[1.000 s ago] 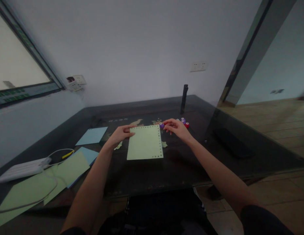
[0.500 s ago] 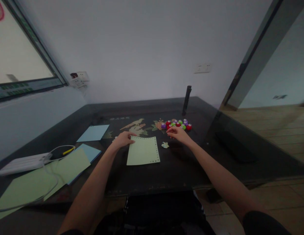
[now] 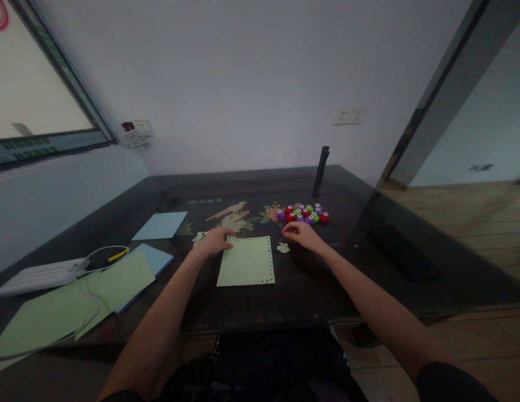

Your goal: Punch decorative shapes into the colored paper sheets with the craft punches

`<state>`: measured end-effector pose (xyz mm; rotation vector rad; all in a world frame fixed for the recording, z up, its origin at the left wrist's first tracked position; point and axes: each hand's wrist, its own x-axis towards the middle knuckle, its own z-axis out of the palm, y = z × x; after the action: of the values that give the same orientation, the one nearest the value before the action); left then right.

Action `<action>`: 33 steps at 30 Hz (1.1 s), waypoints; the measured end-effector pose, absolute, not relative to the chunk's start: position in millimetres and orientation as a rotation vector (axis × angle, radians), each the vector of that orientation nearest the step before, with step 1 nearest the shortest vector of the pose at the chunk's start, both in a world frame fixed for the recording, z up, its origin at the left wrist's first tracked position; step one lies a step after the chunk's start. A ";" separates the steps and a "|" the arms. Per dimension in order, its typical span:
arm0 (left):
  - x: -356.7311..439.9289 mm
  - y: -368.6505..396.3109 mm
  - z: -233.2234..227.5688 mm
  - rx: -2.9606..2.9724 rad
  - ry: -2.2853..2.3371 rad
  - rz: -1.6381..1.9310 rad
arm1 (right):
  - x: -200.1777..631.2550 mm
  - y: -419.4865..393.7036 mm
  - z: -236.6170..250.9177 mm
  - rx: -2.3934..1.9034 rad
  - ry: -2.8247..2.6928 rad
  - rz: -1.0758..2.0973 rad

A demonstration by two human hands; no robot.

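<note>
A pale green sheet of paper (image 3: 246,262) lies on the dark table in front of me, with small holes along its top, right and part of its bottom edge. My left hand (image 3: 215,240) pinches the sheet's upper left corner between thumb and fingers. My right hand (image 3: 302,234) is closed, fingertips together, just above and right of a small pale cluster of pieces (image 3: 283,247); whatever it may hold is too small to make out. Beyond that hand sit several red, purple and green round pieces with eye-like tops (image 3: 304,213). Another pale cluster (image 3: 199,238) is partly hidden behind my left hand.
Blue paper (image 3: 161,226) lies at the back left. Green sheets (image 3: 117,285) overlap more blue paper at the left, beside a white power strip (image 3: 42,276) and its cable. A black upright cylinder (image 3: 320,172) stands at the back; a dark flat object (image 3: 404,252) lies at the right.
My right hand has drawn back from the round pieces, toward me and slightly left, uncovering the nearer purple ones. My left hand stays at the sheet's corner.
</note>
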<state>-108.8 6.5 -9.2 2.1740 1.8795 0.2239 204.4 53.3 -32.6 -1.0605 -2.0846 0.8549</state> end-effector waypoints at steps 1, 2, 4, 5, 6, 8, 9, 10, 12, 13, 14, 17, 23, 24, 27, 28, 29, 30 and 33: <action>-109.1 6.7 -8.9 2.169 1.880 0.214 | 203.3 51.6 -31.4 -1.064 -2.102 0.829; -109.3 6.8 -8.5 2.163 1.881 0.205 | 201.6 48.7 -29.6 -1.059 -2.124 0.795; -110.1 7.0 -8.2 2.155 1.878 0.199 | 195.6 38.5 -24.7 -1.012 -2.195 0.703; -110.6 7.2 -8.5 2.156 1.872 0.204 | 191.0 30.8 -21.9 -0.969 -2.244 0.651; -111.3 7.4 -9.2 2.159 1.866 0.208 | 185.3 21.6 -19.3 -0.915 -2.300 0.597; -112.9 8.3 -11.1 2.167 1.854 0.222 | 171.7 0.2 -15.6 -0.772 -2.417 0.513; -113.7 8.8 -12.1 2.168 1.849 0.230 | 164.3 -10.9 -14.8 -0.680 -2.483 0.472; -114.2 9.2 -12.9 2.168 1.843 0.238 | 157.0 -21.4 -14.7 -0.573 -2.557 0.422; -114.8 9.7 -13.7 2.170 1.829 0.249 | 143.7 -38.7 -16.5 -0.403 -2.682 0.279; -114.8 9.8 -13.7 2.171 1.823 0.250 | 138.2 -44.9 -17.9 -0.360 -2.723 0.204; -114.7 9.7 -13.6 2.171 1.819 0.251 | 133.6 -49.3 -19.4 -0.331 -2.760 0.131; -114.4 9.2 -13.4 2.164 1.813 0.282 | 125.1 -54.6 -22.9 -0.311 -2.818 -0.066; -116.6 9.8 -14.4 2.169 1.798 0.267 | 122.2 -55.6 -23.9 -0.296 -2.828 -0.218; -116.9 9.8 -14.4 2.170 1.791 0.258 | 122.3 -56.0 -24.1 -0.301 -2.826 -0.216; -116.5 9.1 -13.2 2.171 1.784 0.245 | 122.6 -57.8 -24.9 -0.329 -2.827 -0.203; -115.9 8.5 -12.5 2.170 1.787 0.242 | 122.7 -58.3 -25.3 -0.334 -2.828 -0.201; -115.1 7.8 -11.5 2.171 1.788 0.240 | 122.8 -58.7 -25.7 -0.334 -2.826 -0.202; -114.2 7.0 -10.5 2.176 1.785 0.238 | 122.9 -59.1 -26.1 -0.333 -2.822 -0.206; -110.6 4.6 -7.4 2.190 1.773 0.233 | 122.7 -59.3 -28.0 -0.337 -2.799 -0.223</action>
<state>-110.6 4.6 -7.4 2.1895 1.7726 0.2334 122.7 -59.3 -28.0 -0.3375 -2.7986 -0.2231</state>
